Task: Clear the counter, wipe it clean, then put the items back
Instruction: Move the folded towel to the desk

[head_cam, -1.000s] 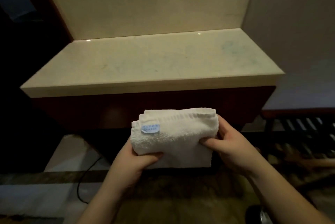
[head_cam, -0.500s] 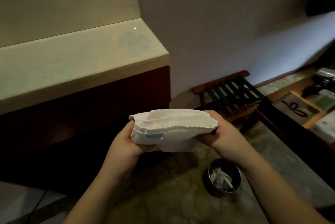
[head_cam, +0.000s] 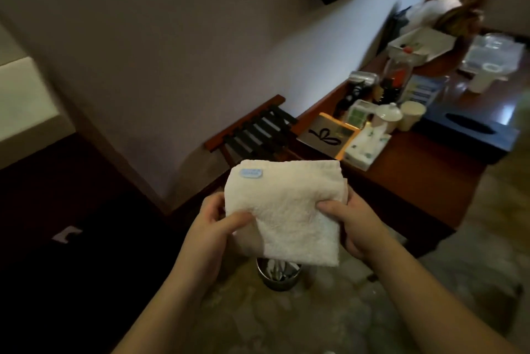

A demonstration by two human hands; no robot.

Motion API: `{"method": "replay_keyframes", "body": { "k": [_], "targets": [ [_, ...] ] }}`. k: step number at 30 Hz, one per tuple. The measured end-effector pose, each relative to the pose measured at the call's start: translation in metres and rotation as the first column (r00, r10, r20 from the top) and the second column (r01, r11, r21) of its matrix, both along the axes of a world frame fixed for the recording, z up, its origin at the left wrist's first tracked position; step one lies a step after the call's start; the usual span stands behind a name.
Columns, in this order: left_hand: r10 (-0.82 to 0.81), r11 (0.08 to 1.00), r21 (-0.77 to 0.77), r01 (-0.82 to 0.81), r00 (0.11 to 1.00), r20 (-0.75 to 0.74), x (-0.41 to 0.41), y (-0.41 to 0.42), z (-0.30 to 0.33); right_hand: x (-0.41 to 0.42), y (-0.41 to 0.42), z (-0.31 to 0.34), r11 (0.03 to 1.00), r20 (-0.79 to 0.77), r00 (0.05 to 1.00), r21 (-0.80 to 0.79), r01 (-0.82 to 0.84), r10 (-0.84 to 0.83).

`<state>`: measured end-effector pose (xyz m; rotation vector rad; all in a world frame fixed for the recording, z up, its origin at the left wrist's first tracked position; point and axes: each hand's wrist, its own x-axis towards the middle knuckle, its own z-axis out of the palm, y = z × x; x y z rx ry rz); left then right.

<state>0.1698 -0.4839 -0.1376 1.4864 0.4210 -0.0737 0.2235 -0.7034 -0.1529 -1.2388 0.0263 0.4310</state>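
A folded white towel (head_cam: 282, 210) hung in the air between both hands, its blue label (head_cam: 251, 173) at the upper left corner (lettering too blurred to read), above a metal bin on the floor.

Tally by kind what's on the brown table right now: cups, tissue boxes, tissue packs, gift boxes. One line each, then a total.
Cups: 2, a lidded cup and a paper cup
Tissue boxes: 1, the dark tissue box
Tissue packs: 1, the tissue pack
Gift boxes: 1, the gift box with a bow print
Total: 5
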Motion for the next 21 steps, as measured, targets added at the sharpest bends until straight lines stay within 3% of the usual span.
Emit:
{"method": "replay_keyframes", "body": {
  "k": [7,13,21],
  "targets": [
    [-0.263,0.959,-0.127,0.253,0.962,-0.074,0.048,-0.091,-0.007,-0.003,-0.096,-0.014,0.982,-0.129,0.976,0.056,0.181,-0.173],
    [-0.4,0.916,-0.092,0.391,0.91,-0.11,0.081,-0.156,-0.014,-0.006,-0.151,-0.024,0.94,-0.204,0.922,0.028,0.341,-0.329],
    [-0.462,0.887,-0.081,0.455,0.875,-0.146,0.147,-0.238,-0.041,0.027,-0.214,-0.045,0.792,-0.048,0.817,-0.282,0.541,-0.575]
  ]
}}
